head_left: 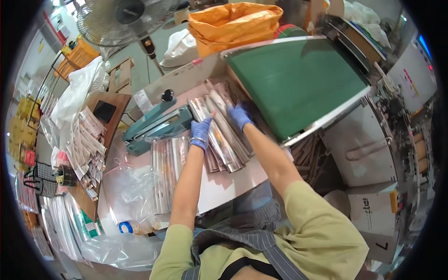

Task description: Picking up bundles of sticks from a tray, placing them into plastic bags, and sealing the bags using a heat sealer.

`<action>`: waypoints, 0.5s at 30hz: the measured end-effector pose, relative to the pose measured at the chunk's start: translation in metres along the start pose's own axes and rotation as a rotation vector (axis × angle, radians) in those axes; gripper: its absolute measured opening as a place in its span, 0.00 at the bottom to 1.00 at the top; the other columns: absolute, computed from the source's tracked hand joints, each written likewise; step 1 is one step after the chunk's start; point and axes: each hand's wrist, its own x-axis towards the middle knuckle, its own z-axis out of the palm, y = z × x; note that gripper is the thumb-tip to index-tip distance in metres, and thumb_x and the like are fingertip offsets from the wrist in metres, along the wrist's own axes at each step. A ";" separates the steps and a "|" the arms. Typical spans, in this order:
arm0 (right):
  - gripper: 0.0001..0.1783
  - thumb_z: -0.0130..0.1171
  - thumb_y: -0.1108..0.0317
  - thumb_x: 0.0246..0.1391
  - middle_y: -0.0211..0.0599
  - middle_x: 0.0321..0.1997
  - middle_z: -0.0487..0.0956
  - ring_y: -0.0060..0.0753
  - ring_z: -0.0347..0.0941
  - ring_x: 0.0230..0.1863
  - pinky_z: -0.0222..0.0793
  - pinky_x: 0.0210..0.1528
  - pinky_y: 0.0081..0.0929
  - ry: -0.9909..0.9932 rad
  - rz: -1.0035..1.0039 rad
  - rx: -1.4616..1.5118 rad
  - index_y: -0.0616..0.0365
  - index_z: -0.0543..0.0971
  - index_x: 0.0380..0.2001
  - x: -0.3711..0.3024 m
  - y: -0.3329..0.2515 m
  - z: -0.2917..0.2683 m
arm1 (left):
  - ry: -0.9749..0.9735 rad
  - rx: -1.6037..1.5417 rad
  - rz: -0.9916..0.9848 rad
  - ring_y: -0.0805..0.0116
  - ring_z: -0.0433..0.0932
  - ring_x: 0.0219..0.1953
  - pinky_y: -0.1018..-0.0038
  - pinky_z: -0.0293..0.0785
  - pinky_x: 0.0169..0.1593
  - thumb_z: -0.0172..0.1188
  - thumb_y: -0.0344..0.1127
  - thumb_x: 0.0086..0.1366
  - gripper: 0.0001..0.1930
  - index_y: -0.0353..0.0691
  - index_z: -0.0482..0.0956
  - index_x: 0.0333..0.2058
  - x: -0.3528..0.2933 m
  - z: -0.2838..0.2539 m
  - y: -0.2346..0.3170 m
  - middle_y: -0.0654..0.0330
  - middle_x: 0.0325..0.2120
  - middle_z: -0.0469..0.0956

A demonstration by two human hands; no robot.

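A bunch of long, flat, glossy printed plastic pouches [223, 135] lies on the pale pink tabletop in front of me. My left hand [200, 132], in a blue-violet glove with a band at its wrist, grips the left side of this bunch, thumb side toward the pouches. At the upper right of the bunch is my right hand [240, 116], gloved the same; motion blurs its fingers and part of it sits in shadow by the pouches. A second row of clear-wrapped pouches [167, 172] rests left of my left forearm.
A teal sealer-like device [158, 125] stands behind my left hand. On the right, a green conveyor belt [298, 84] slopes over the table. Crumpled clear plastic [135, 193] and a blue tape roll [125, 227] lie left. An orange sack [233, 25] and a fan [128, 16] stand beyond.
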 end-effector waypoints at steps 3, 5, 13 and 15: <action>0.30 0.49 0.45 0.49 0.52 0.44 0.73 0.44 0.70 0.46 0.66 0.47 0.33 0.065 -0.020 0.002 0.65 0.72 0.41 -0.031 0.014 0.023 | -0.217 -0.182 0.018 0.70 0.72 0.36 0.75 0.69 0.40 0.71 0.48 0.40 0.33 0.35 0.70 0.44 0.000 -0.018 -0.016 0.61 0.36 0.74; 0.24 0.53 0.51 0.49 0.44 0.39 0.76 0.35 0.74 0.39 0.70 0.40 0.27 -0.841 0.292 1.111 0.61 0.73 0.41 -0.053 0.019 0.022 | -0.397 -0.346 -0.203 0.72 0.73 0.36 0.76 0.70 0.40 0.67 0.47 0.45 0.28 0.38 0.72 0.43 -0.016 -0.038 -0.020 0.63 0.35 0.75; 0.39 0.70 0.63 0.29 0.37 0.45 0.72 0.32 0.68 0.45 0.64 0.49 0.27 -0.612 -0.204 1.017 0.60 0.66 0.49 -0.130 -0.061 -0.040 | -0.561 -0.139 0.525 0.68 0.69 0.45 0.72 0.68 0.46 0.75 0.37 0.32 0.45 0.37 0.60 0.51 -0.075 -0.093 0.039 0.58 0.45 0.68; 0.42 0.73 0.65 0.25 0.36 0.45 0.71 0.33 0.67 0.46 0.63 0.50 0.27 -0.575 -0.554 0.716 0.59 0.66 0.49 -0.135 -0.074 -0.057 | -0.505 0.272 0.907 0.63 0.65 0.48 0.71 0.65 0.50 0.76 0.41 0.28 0.59 0.38 0.47 0.58 -0.067 -0.115 0.048 0.53 0.48 0.63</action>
